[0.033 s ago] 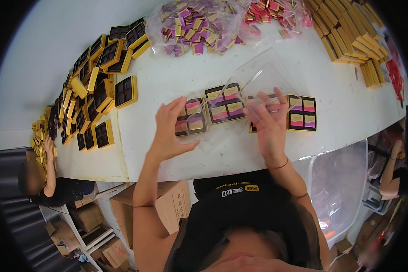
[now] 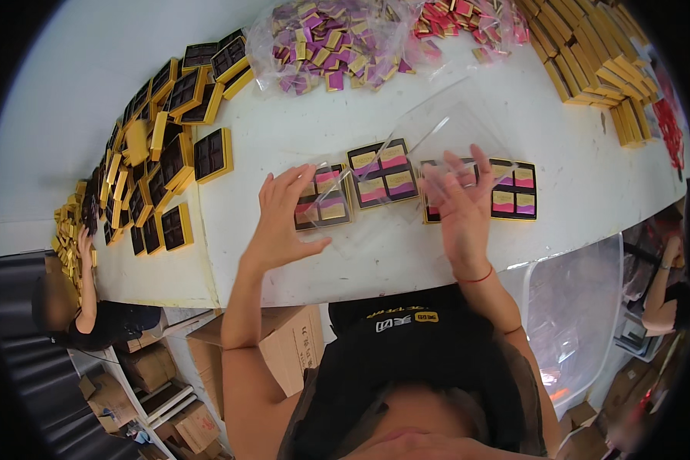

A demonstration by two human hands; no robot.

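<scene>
My left hand [image 2: 280, 218] is curved in a C, its fingertips and thumb at the edges of a clear plastic cover [image 2: 363, 230]. My right hand [image 2: 465, 211] has its palm up and fingers bent at another clear cover [image 2: 456, 115], which tilts up beyond it. Glare blurs where each cover ends. Below them on the table are gold-edged boxes of wrapped squares in pink, purple and gold: a left box [image 2: 332, 207], a middle box [image 2: 382, 175], a box [image 2: 429, 213] mostly hidden by my right hand, and a right box [image 2: 523, 203].
Open gold boxes with dark trays [image 2: 175, 157] are heaped at the left of the white table [image 2: 268, 123]. Bags of purple squares [image 2: 333, 46] and red squares [image 2: 468, 27] lie at the back. Gold boxes [image 2: 590, 57] stack at far right. Another person's hand [image 2: 84, 245] is at far left.
My right hand has moved slightly right, with its cover shifting along. My left hand has moved a little to the left.
</scene>
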